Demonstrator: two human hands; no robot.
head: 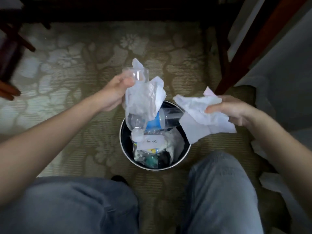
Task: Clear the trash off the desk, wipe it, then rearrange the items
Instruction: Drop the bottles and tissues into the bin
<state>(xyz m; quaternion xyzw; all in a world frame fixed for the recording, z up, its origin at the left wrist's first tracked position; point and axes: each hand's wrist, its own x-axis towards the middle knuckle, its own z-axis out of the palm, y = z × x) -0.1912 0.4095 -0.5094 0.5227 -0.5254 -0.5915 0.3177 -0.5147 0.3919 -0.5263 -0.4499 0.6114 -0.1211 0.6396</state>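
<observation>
Two handfuls of desk trash hang over the bin [150, 168]. Left of centre, my left hand [114, 93] curls round a clear bottle [137, 119], neck down, with a wad of tissue [148, 97] bunched against it. The wad reaches past the bin's upper rim and could land on the carpet [76, 115] if I let go here. In the middle, the bin looks nearly full, and a blue-labelled bottle [170, 118] lying across its rim might get knocked out. On the right, my right hand [233, 110] pinches crumpled paper [200, 114] that hangs partly outside the rim.

floor: patterned carpet [67, 56] | on it: round trash bin [185, 153] (nearly full), wooden leg [236, 70]
</observation>
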